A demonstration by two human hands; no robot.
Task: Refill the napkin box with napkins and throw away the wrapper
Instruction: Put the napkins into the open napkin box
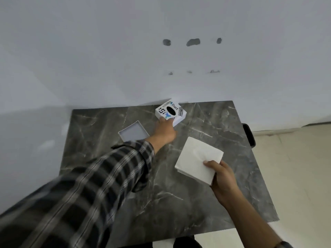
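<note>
A white napkin box (171, 112) with stickers and a dark oval slot on top sits at the far edge of the dark marble table (111, 169), against the wall. My left hand (165, 130), in a plaid sleeve, reaches out and grips the box's near corner. A flat white square base tray (133, 131) lies open-side up to the left of that hand. My right hand (221, 176) holds a thick square stack of white napkins (196, 158) by its near right corner, just above the table's right half. No wrapper is visible.
A white wall (125, 59) with several grey patches rises directly behind the table. A dark chair part (249, 135) shows past the table's right edge, over pale floor tiles (295, 176).
</note>
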